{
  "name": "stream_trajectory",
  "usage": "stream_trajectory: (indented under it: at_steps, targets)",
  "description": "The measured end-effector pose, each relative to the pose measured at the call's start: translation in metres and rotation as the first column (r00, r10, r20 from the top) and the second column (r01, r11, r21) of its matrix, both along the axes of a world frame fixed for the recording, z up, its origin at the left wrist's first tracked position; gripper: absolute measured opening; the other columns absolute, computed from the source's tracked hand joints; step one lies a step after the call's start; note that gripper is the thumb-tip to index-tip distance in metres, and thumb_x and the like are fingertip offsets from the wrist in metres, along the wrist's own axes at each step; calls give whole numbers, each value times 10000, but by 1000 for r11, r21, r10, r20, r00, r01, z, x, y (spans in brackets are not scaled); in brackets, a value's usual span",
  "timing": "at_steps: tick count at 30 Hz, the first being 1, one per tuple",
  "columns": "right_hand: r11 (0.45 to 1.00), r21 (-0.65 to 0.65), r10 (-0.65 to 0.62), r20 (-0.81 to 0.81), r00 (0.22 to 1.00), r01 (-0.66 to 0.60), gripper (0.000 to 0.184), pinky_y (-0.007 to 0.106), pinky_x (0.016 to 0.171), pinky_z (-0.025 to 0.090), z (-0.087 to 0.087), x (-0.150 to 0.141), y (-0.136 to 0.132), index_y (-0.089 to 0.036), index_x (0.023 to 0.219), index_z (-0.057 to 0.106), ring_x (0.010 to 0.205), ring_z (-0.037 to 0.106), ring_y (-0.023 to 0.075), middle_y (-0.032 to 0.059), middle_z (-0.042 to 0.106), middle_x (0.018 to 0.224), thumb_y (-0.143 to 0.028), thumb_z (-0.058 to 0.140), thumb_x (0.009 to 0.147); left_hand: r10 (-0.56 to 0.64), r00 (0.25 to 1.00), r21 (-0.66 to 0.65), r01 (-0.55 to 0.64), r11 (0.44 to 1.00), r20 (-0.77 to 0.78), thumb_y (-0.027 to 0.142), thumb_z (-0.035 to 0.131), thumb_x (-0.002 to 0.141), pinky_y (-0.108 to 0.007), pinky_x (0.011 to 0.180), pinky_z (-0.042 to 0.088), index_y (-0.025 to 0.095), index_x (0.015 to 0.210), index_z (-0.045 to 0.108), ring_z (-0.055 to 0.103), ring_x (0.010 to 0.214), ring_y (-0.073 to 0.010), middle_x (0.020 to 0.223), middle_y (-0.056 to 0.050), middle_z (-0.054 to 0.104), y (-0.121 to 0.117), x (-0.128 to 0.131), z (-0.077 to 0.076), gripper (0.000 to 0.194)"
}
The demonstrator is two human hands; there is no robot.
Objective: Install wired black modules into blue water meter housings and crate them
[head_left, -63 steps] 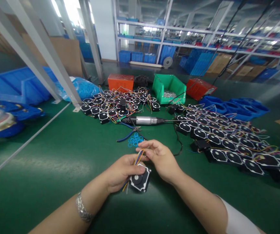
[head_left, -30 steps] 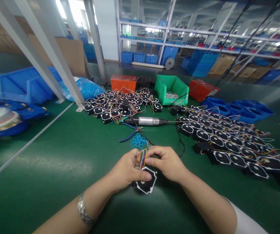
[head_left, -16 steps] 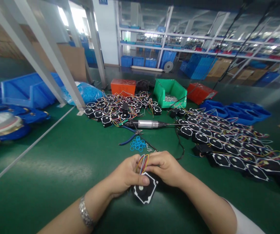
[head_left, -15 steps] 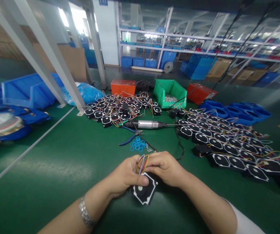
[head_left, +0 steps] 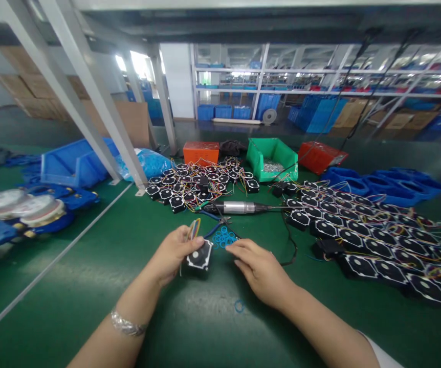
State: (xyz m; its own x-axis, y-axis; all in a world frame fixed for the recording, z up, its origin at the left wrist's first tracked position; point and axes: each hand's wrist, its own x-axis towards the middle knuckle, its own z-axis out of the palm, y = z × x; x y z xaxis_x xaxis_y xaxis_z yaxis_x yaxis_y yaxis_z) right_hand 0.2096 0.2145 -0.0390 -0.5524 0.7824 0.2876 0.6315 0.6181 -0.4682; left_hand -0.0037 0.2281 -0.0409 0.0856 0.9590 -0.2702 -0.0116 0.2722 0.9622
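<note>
My left hand (head_left: 173,254) is closed on a black square wired module (head_left: 200,255) with a white outlined edge and a pale round spot. Its coloured wires (head_left: 195,228) stick up beside my thumb. My right hand (head_left: 261,271) reaches low over the table with its fingers stretched out, at the near right edge of a small pile of blue rings (head_left: 223,237). Whether the fingertips touch a ring is hard to see. Closer to me, a single blue ring (head_left: 239,306) lies by itself. Blue-handled pliers (head_left: 215,227) rest just behind the pile, partly hidden.
A silver and black electric screwdriver (head_left: 239,207) lies across the table. Similar modules (head_left: 362,230) fill the right side, and more (head_left: 193,186) sit heaped at the back. Behind stands a green bin (head_left: 257,166) of small metal parts. Metal posts (head_left: 101,112) rise at left.
My hands have separated. The left has carried the module left and upward; the right has left it for the blue rings. A lone ring now shows on the near table. My view has tilted up.
</note>
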Motion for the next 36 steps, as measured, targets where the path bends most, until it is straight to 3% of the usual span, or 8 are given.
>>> stream_trajectory:
  at_steps: [2, 8, 12, 16, 21, 25, 30, 36]
  targets:
    - [994, 96, -56, 33, 998, 53, 283, 195, 788, 406, -11, 0, 2, -193, 1062, 541, 894, 474, 82, 39, 493, 1013, -147, 369, 842, 185, 937, 68, -172, 983, -296, 486, 626, 580, -206, 470, 346, 183, 666, 402, 449, 480, -97, 539, 48, 473, 18, -27, -4, 387]
    - [957, 289, -10, 109, 994, -23, 251, 211, 721, 373, -30, -4, 2, -180, 950, 561, 785, 459, 95, 35, 517, 869, -107, 361, 817, 393, 637, 194, -360, 912, -663, 460, 618, 574, -235, 410, 279, 199, 546, 388, 405, 406, -135, 407, 40, 411, 74, -87, -19, 348]
    - [932, 364, -55, 130, 990, 4, 279, 208, 688, 347, -30, -1, 5, -183, 937, 565, 747, 446, 95, 41, 512, 841, -91, 340, 800, 476, 371, 348, -361, 865, -797, 469, 563, 637, -373, 562, 385, 129, 714, 512, 544, 693, -312, 691, -154, 586, 96, -88, -10, 352]
    - [899, 394, -239, 77, 968, 191, 315, 188, 666, 340, -30, 5, 13, -171, 944, 555, 756, 455, 93, 42, 506, 835, -59, 305, 789, 571, 177, 543, -184, 820, -802, 426, 442, 752, -502, 827, 297, 18, 1042, 460, 386, 1063, -408, 1073, -291, 480, 114, -57, 11, 501]
    - [899, 385, -272, 114, 956, 210, 312, 179, 605, 327, -31, 6, 10, -128, 858, 547, 658, 437, 80, 50, 479, 759, -35, 268, 753, 467, 243, 523, 279, 806, -850, 170, 390, 796, -367, 953, 248, 129, 1198, 407, 342, 1166, -253, 1243, -142, 434, 147, 8, 26, 405]
    - [938, 302, -248, 234, 940, 172, 272, 191, 567, 297, -26, 5, 5, -130, 797, 525, 614, 418, 95, 50, 462, 717, -40, 277, 731, 313, 261, 404, 482, 777, -913, 37, 447, 733, -382, 966, 242, 194, 968, 586, 324, 1192, -229, 1257, -67, 446, 165, 33, 22, 314]
    - [973, 49, -221, 460, 860, 223, 246, 197, 583, 314, -15, 6, 10, -160, 913, 492, 665, 456, 118, 39, 485, 821, -66, 322, 761, 264, 324, 384, 400, 832, -909, 124, 521, 738, -408, 854, 358, 115, 813, 602, 516, 977, -249, 956, -117, 579, 167, 23, 21, 111]
    - [970, 31, -227, 478, 848, 242, 250, 214, 656, 349, -14, 4, 14, -183, 1006, 487, 775, 459, 125, 48, 472, 908, -115, 326, 828, 485, 482, 567, 30, 823, -730, 369, 493, 757, -433, 810, 403, 98, 867, 542, 529, 960, -313, 945, -172, 567, 129, 4, 52, 297]
